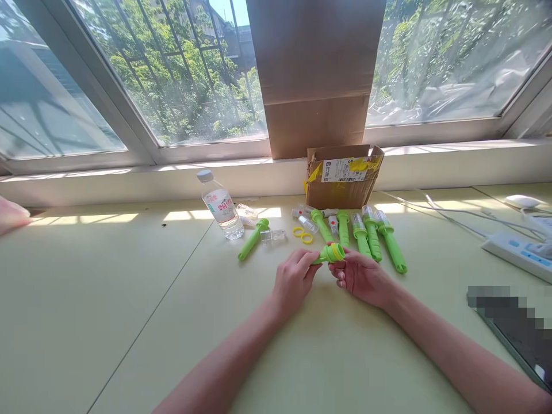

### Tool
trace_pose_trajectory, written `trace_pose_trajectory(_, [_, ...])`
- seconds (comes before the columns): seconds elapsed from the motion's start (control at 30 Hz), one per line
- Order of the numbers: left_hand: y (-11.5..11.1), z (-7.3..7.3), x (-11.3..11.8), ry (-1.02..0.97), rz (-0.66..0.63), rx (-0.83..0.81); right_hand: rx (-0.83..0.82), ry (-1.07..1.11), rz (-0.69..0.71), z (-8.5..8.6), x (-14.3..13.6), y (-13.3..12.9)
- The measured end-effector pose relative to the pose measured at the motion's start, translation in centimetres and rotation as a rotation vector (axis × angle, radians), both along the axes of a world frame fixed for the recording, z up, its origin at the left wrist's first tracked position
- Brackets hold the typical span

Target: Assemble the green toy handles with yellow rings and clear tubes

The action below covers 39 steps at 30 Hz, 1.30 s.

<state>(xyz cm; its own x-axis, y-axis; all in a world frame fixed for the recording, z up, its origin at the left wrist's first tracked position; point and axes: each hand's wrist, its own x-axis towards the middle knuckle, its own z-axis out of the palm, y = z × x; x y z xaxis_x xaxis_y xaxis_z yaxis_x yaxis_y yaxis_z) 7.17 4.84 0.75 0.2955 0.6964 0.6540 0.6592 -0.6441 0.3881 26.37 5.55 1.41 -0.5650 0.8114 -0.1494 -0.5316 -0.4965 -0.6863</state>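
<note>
A green plastic handle (328, 255) lies across both hands above the table, its flared open end facing right with a yellow ring around it. My left hand (294, 279) is closed around the narrow part. At the flared end, my right hand (362, 278) grips with its thumb and fingers, the other fingers half curled below. Just beyond the hands lie two loose yellow rings (302, 234) and clear plastic caps (309, 223). Another green handle (253, 239) rests to the left. Several green handles with clear caps (391, 241) lie to the right.
A water bottle (221, 206) stands at the back left. Behind the parts is an open cardboard box (342, 178). A white power strip (517, 253) with cables and a dark phone (509, 328) lie at the right. Part of something pink (12, 215) shows at the left edge.
</note>
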Motion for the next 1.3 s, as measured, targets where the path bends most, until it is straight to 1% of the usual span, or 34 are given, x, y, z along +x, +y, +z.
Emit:
trace_pose_trajectory(0.23, [-0.04, -0.11, 0.05, -0.061, -0.079, -0.046, -0.012, -0.01, -0.047, -0.13, -0.11, 0.13])
trace_pose_trajectory(0.37, [0.01, -0.11, -0.09, -0.09, -0.103, -0.073, -0.016, 0.01, -0.006, -0.09, 0.04, 0.11])
trace_pose_trajectory(0.47, [0.0, -0.04, -0.16, -0.087, -0.107, -0.051, -0.032, 0.02, 0.021, 0.02, 0.09, 0.08])
trace_pose_trajectory(0.63, [-0.14, 0.02, -0.09, -0.071, -0.096, -0.024, -0.041, 0.026, 0.036, 0.11, 0.11, 0.02])
trace_pose_trajectory(0.9, [-0.19, -0.08, 0.05, -0.077, -0.044, 0.009, -0.01, 0.013, 0.047, 0.07, 0.09, -0.03])
trace_pose_trajectory(1.3, [-0.14, -0.05, -0.03, -0.035, -0.019, 0.075, 0.002, 0.008, 0.06, 0.17, -0.14, -0.21])
